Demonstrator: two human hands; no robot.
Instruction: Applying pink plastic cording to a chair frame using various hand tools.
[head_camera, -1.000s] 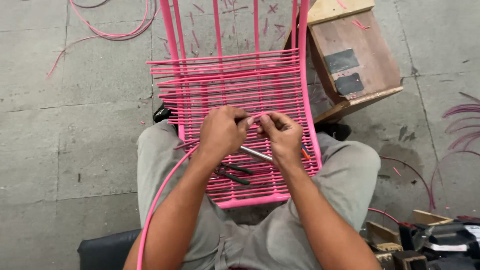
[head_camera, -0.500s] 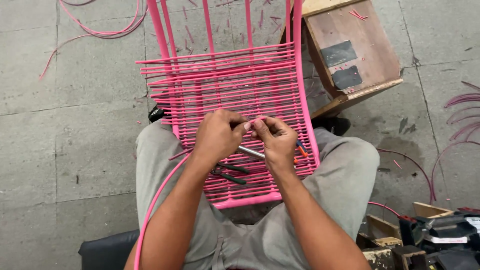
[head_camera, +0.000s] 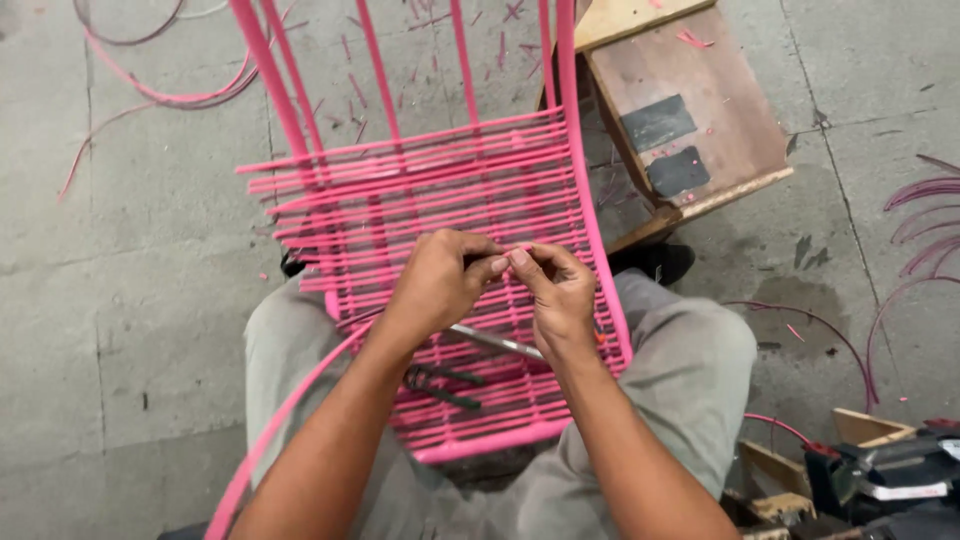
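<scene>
While the pink woven frame (head_camera: 430, 210) lies across your lap, bare concrete floor (head_camera: 120, 300) opens leftward and a wooden stool (head_camera: 690, 110) crowds its right edge. Your left hand (head_camera: 435, 285) and right hand (head_camera: 560, 300) pinch one pink strand (head_camera: 505, 255) mid-frame; scissors (head_camera: 445, 385) sit half hidden beneath.

1 head camera looks steeply down, close above the lap.

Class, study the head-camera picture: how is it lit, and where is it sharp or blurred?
Head view: soft, even light, no glare; faint shadow under the pink woven frame. Left hand and right hand are fairly sharp; the fingertips look slightly smeared. Wooden stool edges lean, suggesting wide-angle distortion.
</scene>
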